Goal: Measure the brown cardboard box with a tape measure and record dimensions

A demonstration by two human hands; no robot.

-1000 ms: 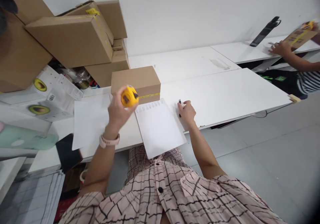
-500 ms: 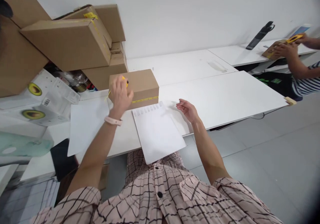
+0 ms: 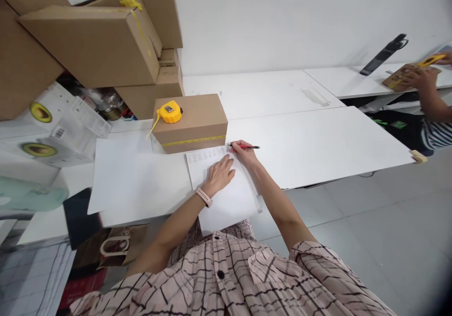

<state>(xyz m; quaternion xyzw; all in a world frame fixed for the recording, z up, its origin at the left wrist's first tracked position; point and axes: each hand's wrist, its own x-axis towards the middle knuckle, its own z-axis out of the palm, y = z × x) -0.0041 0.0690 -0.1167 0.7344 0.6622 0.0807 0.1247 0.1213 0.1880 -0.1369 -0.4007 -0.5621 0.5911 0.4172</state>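
Note:
My right hand (image 3: 244, 154) is closed around a red and black pen (image 3: 253, 147), its tip at the top right of a sheet of paper (image 3: 226, 198). Rows of small writing run along that sheet's top edge. Flat on the paper lies my left hand (image 3: 219, 174), fingers stretched out and holding nothing. Just behind the sheet sits a brown cardboard box (image 3: 197, 111). On its top rests a yellow tape measure (image 3: 171, 112), whose blade hangs over the left side. A yellow strip crosses the box's front.
Stacked cardboard boxes (image 3: 95, 43) fill the back left, above white cartons with avocado pictures (image 3: 52, 123). Another white sheet (image 3: 120, 174) lies left on the table (image 3: 300, 132). A dark bottle (image 3: 383, 54) stands far right, near another person's hands (image 3: 423, 78) with a small box.
My left hand has let go of the tape measure on the box and moved down onto the paper. My right hand has moved left to the sheet and now holds a pen.

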